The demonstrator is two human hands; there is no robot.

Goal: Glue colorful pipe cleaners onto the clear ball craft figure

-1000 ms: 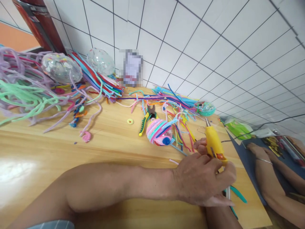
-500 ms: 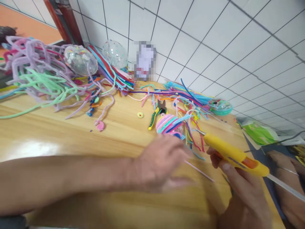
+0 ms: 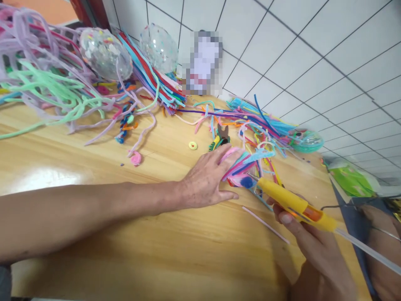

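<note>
My left hand reaches across the wooden table, fingers stretched out and resting on a ball wrapped in pink, blue and purple pipe cleaners. In my right hand I grip a yellow glue gun. Its metal tip points left at the wrapped ball, almost touching it. A clear glue stick pokes out of the gun's back end.
Loose pipe cleaners pile up at the back left, with two clear confetti balls among them. Green-handled pliers, a small yellow ring and a pink coil lie near. A thin pink stick lies by the gun. Another person's arm shows at right.
My left hand let go of the glue gun and moved left and forward onto the wrapped ball. The right hand swung the gun down so its tip points at the ball.
</note>
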